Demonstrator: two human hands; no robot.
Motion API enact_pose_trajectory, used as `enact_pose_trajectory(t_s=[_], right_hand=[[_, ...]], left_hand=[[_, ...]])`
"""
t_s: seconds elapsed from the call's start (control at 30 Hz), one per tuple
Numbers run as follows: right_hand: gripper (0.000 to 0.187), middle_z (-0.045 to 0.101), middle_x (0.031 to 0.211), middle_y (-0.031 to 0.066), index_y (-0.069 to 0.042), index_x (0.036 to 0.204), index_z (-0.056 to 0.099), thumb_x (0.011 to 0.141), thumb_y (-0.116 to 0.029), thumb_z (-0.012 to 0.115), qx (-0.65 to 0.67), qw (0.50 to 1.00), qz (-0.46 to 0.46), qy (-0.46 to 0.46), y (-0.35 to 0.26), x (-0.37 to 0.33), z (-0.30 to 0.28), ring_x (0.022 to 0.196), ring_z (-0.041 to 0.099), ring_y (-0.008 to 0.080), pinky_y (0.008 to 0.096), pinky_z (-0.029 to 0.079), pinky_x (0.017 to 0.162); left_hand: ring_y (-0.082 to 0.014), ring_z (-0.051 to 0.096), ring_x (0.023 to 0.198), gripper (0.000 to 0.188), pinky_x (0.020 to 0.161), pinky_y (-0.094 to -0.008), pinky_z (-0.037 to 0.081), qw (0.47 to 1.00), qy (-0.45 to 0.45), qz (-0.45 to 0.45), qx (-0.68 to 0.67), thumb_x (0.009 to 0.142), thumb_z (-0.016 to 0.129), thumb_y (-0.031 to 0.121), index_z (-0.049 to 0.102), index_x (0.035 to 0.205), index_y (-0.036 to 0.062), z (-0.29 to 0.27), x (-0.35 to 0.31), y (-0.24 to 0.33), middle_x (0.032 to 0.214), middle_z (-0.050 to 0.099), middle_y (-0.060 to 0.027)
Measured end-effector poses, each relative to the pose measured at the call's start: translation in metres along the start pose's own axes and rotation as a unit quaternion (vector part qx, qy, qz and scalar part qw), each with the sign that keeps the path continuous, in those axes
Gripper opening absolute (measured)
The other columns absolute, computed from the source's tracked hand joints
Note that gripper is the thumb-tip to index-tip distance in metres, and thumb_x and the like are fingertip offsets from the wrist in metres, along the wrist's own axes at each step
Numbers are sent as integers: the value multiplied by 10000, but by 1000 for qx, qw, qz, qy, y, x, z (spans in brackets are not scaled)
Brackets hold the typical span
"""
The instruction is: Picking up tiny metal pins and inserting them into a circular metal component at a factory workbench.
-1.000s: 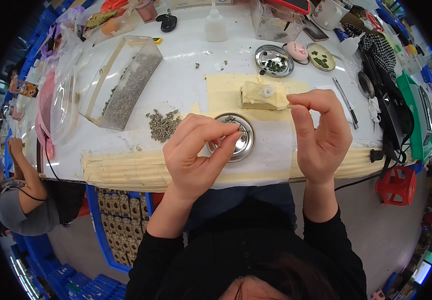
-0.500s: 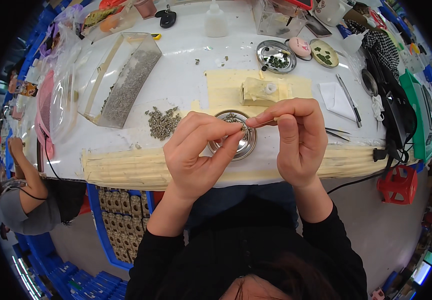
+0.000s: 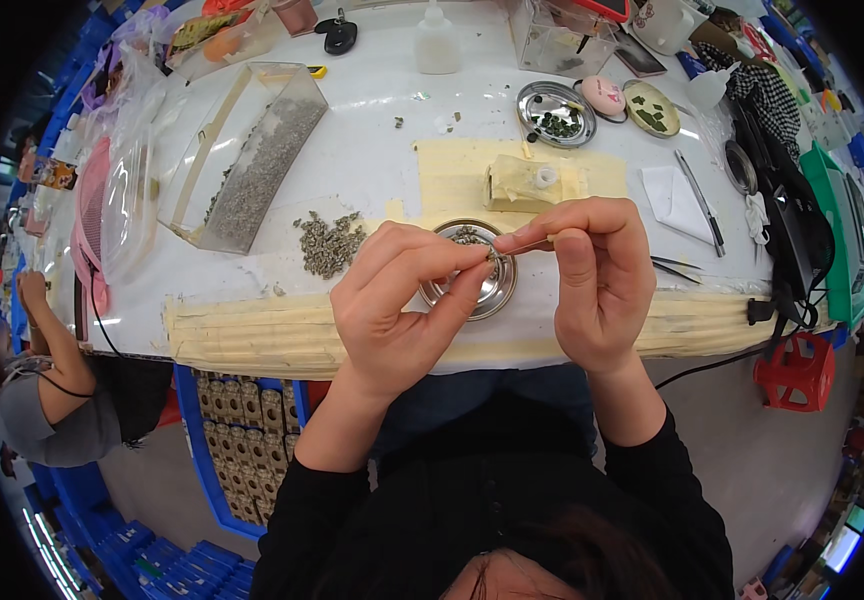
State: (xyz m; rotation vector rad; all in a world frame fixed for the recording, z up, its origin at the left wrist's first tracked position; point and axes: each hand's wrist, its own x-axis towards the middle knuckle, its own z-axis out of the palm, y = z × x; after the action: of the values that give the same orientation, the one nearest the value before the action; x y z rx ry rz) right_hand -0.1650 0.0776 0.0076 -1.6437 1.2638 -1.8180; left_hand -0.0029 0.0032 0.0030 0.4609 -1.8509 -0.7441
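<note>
Over a round metal dish (image 3: 498,303), my left hand (image 3: 392,305) pinches a tiny metallic piece (image 3: 493,254) between thumb and forefinger. My right hand (image 3: 607,285) grips a thin, stick-like tool (image 3: 530,245) whose tip meets that piece; its exact kind is too small to tell. Small metal parts (image 3: 469,236) lie in the dish, partly hidden behind my left fingers. Left of that hand, a loose pile of similar small metal parts (image 3: 328,246) rests on the white table. Behind my right hand sits a tape-wrapped block (image 3: 512,190) with a white nozzle-like cap.
A clear bin of small parts (image 3: 270,160) stands at the left. Toward the back are a squeeze bottle (image 3: 437,45) and a steel dish of dark green bits (image 3: 542,92). Tweezers (image 3: 674,268) and a pen-like tool (image 3: 698,200) lie right. Another person (image 3: 52,400) sits far left.
Both hands keep almost the same pose over the dish. The table and its objects have shifted very slightly to the right in the view.
</note>
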Motion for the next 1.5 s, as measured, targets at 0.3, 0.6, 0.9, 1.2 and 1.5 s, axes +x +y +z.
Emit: enact_pose_trajectory(t_s=[0.3, 0.6, 0.9, 1.2, 1.5], right_hand=[[159, 655, 913, 148, 31, 1062, 484, 1071, -115, 420, 64, 997, 31, 39, -3, 1, 1, 846, 706, 219, 330, 585, 797], [49, 666, 843, 82, -8, 904, 655, 908, -46, 686, -312, 939, -77, 122, 1, 33, -29, 782, 639, 213, 316, 510, 705], [129, 639, 819, 91, -25, 982, 692, 871, -88, 709, -430, 894, -107, 71, 9, 31, -25, 770, 575, 275, 366, 468, 691], [143, 653, 844, 20, 23, 1010, 672, 972, -113, 647, 170, 955, 233, -65, -10, -3, 4, 794, 596, 81, 240, 483, 718], [122, 640, 845, 12, 8, 956, 681, 902, -91, 728, 162, 960, 229, -9, -5, -7, 5, 768, 589, 77, 232, 481, 690]], left_hand=[[-179, 621, 695, 190, 619, -279, 465, 1000, -1, -4, -2, 727, 796, -48, 732, 892, 19, 0, -1, 0, 805, 692, -74], [-178, 615, 691, 193, 609, -276, 465, 1000, 4, 19, 6, 725, 789, -64, 729, 893, 9, 0, -2, -3, 802, 685, -75], [-182, 606, 701, 232, 617, -282, 457, 999, 21, 38, 12, 710, 800, -65, 743, 917, 23, -1, -2, -3, 810, 672, -61], [-175, 590, 717, 262, 615, -289, 431, 997, 24, 61, 30, 689, 819, -40, 752, 924, 55, -1, -2, -1, 809, 649, -34], [-187, 570, 696, 256, 618, -293, 434, 997, 16, 57, 51, 676, 826, -29, 742, 906, 47, 1, -1, -2, 795, 636, -32]])
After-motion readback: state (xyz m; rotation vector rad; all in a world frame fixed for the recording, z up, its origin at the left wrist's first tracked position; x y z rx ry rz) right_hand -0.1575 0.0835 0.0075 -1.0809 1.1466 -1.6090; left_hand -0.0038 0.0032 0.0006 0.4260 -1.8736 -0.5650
